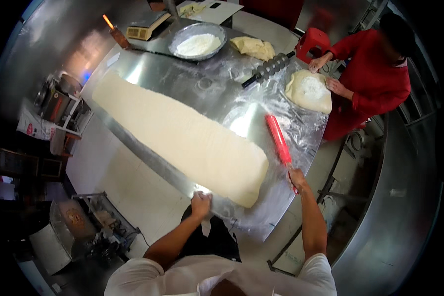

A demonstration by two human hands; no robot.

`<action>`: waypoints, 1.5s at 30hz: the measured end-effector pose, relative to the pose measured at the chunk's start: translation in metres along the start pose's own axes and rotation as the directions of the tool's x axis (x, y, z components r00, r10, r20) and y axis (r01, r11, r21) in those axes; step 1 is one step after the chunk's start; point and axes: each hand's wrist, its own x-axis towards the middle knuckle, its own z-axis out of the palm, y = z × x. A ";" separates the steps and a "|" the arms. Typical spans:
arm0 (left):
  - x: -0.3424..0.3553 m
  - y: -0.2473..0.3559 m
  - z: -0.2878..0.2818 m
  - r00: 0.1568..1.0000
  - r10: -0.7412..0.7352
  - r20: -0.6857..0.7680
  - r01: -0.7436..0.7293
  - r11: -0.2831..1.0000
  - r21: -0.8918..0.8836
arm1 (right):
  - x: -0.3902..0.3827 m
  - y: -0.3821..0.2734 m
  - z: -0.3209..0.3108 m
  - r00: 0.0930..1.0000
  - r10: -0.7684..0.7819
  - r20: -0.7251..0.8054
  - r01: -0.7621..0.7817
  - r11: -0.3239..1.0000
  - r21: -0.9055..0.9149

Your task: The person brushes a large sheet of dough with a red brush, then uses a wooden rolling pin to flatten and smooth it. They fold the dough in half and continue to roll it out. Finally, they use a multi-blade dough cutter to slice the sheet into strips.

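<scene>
A long rolled-out sheet of pale dough (182, 138) stretches diagonally across the steel table (217, 86). My right hand (296, 179) is wrapped round the near handle of a red rolling pin (279, 140), whose barrel lies over the floured steel right of the sheet. At the table's near edge, just below the dough, my left hand (201, 204) is closed. What it grips, if anything, is hidden; a whitish strip (206, 227) shows just beneath it.
Opposite right, a person in red (375, 79) has both hands at a floured dough lump (309, 91). A spiked roller (269, 70), another dough piece (253, 48), a bowl of flour (197, 43) and a scale (148, 24) sit along the far side.
</scene>
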 end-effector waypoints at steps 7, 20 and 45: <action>0.030 0.040 -0.004 0.849 -0.438 0.294 0.470 0.378 -0.798 | -0.016 -0.027 0.023 0.994 -0.089 -0.065 0.081 0.990 -0.116; 0.043 0.037 0.015 0.873 -0.290 0.393 0.455 0.190 -0.870 | -0.002 -0.044 0.119 0.781 -0.492 0.385 0.595 0.774 -0.216; 0.029 0.017 -0.025 0.756 -0.192 0.626 0.654 0.268 -0.708 | -0.006 -0.133 0.194 0.838 -0.262 0.479 0.321 0.946 -0.043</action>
